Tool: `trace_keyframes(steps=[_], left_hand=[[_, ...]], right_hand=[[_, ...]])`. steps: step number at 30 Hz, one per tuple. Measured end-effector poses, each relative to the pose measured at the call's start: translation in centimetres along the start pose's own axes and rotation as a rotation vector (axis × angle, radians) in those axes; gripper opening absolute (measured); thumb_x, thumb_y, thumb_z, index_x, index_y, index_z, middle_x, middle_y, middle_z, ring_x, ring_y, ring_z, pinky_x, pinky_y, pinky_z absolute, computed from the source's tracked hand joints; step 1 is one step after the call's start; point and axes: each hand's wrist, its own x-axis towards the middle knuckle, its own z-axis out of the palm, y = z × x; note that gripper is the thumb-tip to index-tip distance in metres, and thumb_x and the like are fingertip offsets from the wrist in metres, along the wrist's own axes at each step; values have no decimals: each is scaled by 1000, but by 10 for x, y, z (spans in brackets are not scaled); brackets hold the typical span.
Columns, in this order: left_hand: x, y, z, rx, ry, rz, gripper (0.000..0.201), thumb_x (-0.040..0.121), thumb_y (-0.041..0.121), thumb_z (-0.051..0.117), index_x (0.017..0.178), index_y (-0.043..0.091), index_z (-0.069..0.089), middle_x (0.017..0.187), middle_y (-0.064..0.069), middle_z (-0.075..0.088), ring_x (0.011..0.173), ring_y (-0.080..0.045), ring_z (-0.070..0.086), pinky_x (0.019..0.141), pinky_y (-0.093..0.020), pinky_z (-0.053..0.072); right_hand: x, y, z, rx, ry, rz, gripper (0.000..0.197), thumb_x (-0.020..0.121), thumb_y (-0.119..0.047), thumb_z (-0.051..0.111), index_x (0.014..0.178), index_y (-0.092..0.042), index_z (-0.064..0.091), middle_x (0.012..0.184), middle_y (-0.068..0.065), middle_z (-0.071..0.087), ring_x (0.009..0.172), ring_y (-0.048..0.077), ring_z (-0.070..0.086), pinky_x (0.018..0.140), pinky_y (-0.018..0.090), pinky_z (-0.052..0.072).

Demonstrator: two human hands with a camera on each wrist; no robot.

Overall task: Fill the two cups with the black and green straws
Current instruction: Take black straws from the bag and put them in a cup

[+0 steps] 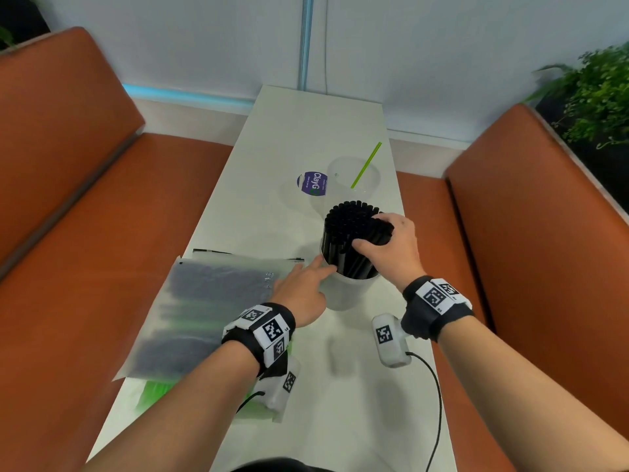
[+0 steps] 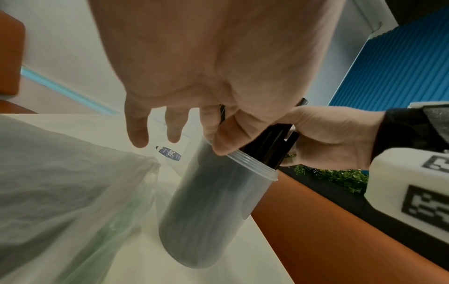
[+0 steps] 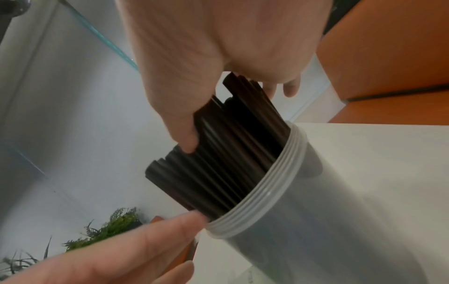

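Note:
A frosted cup (image 1: 350, 291) stands mid-table, packed with black straws (image 1: 347, 226). My right hand (image 1: 374, 233) grips a bundle of those straws near their tops, thumb on the near side, fingers curled over the far side. In the right wrist view the right hand (image 3: 237, 115) wraps the black straws (image 3: 218, 173) above the cup's rim (image 3: 267, 209). My left hand (image 1: 320, 267) touches the rim from the left with straight thumb and forefinger. Behind stands a clear cup (image 1: 369, 185) holding one green straw (image 1: 366, 165).
Plastic bags of black straws (image 1: 211, 301) and green straws (image 1: 153, 396) lie on the white table (image 1: 357, 420) at the left. A purple-labelled clear item (image 1: 313, 183) sits by the far cup. Orange benches (image 1: 85, 250) flank the narrow table. A plant (image 1: 595, 97) is far right.

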Motion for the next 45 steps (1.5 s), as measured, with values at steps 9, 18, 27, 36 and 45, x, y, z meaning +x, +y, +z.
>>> trace_keyframes(steps=[9,18,27,36,45], left_hand=[[-1,1,2,-17,44,-19,70,85,0,43,145,36,41,147,7,36,129,-26,38,103,-46,36],[1,-4,7,-17,55,8,78,83,-5,38,149,37,33,159,11,25,141,-24,27,108,-48,30],[6,-15,5,-179,74,25,67,88,2,41,147,35,41,160,6,29,143,-22,31,113,-33,28],[1,-57,-2,-281,183,-197,35,86,25,67,121,26,62,101,7,63,104,-18,62,86,-19,39],[-16,-70,-1,-190,125,-289,52,78,14,65,129,24,56,108,-7,65,104,-25,60,91,-32,51]], right_hand=[[3,-20,9,-781,-100,-668,71,82,-76,38,146,-49,25,158,2,20,143,37,17,111,58,19],[31,-23,12,-795,-171,-469,43,91,-55,33,133,-44,35,143,-2,36,130,31,33,102,57,31],[28,-35,0,-726,-306,-314,66,86,-78,19,147,-54,9,161,5,13,146,33,10,116,58,12],[-34,-68,30,99,115,-603,22,83,-8,59,103,-12,66,102,-3,58,89,11,59,83,17,46],[-71,0,98,186,-496,-31,34,83,13,44,73,-9,68,68,10,68,64,24,67,71,45,60]])
